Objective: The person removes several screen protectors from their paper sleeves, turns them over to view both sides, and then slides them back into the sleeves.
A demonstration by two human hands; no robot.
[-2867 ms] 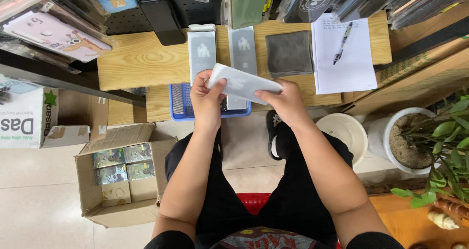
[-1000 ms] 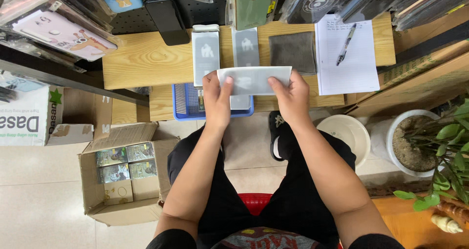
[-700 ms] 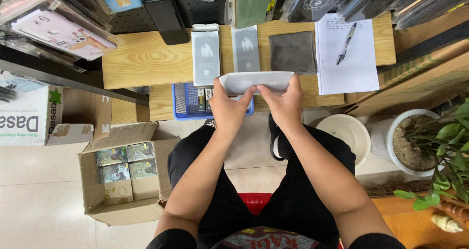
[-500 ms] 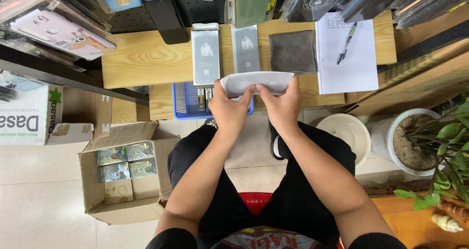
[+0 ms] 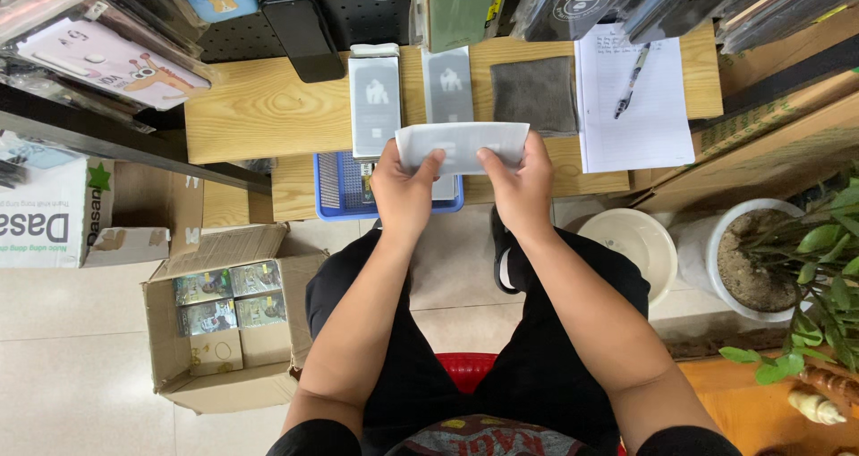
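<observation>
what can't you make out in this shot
Head view only:
- Blue basket: contents mostly hidden by the left hand and the white packet.
- Sheet under the pen: handwriting too small.
- Open carton: box labels too small.
- Plant: cut off at the right edge.

Pale tiled floor point(image 5: 72, 349), wooden table point(image 5: 259, 107), black pegboard wall point(image 5: 367, 17)

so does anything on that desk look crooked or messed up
Nothing stands out. Both hands, left hand and right hand, hold a flat white packet level above the blue basket. The two grey packets, grey cloth and the pen on its paper lie tidy.
</observation>
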